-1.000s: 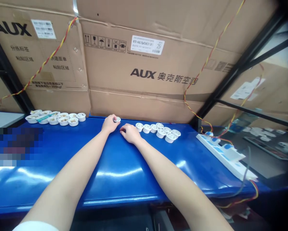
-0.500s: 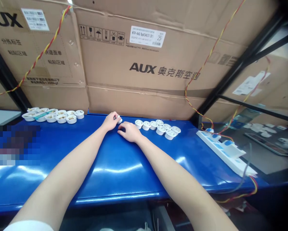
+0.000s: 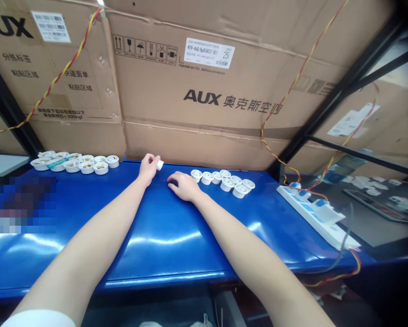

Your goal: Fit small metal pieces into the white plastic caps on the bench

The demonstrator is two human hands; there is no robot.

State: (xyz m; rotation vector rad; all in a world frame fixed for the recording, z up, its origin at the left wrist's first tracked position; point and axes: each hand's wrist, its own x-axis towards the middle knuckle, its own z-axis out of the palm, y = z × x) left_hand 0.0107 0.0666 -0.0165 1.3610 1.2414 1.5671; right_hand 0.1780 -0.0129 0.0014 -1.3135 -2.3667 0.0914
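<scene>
My left hand (image 3: 148, 170) pinches a small white round plastic part (image 3: 160, 165) between thumb and fingers, tilted and a little above the blue table near its back edge. To the right, my right hand (image 3: 184, 186) rests on the table with curled fingers; a gap shows between thumb and forefinger, and nothing is seen in it. Just beyond that hand, several similar white round parts (image 3: 227, 184) stand close together. Another group of white round parts (image 3: 87, 167), some with brownish contents, lies at the back left, with a teal strip (image 3: 56, 163) across some of them.
Large cardboard panels (image 3: 197, 131) rise behind the blue table (image 3: 163, 227). A white power strip (image 3: 318, 218) with plugs lies along the right edge. Twisted red-yellow wires (image 3: 46, 95) hang in front of the cardboard. Black frame posts (image 3: 326, 118) stand at both sides.
My left hand has moved left and slightly up, carrying the white round part away from the right hand. The right hand stays nearly in place.
</scene>
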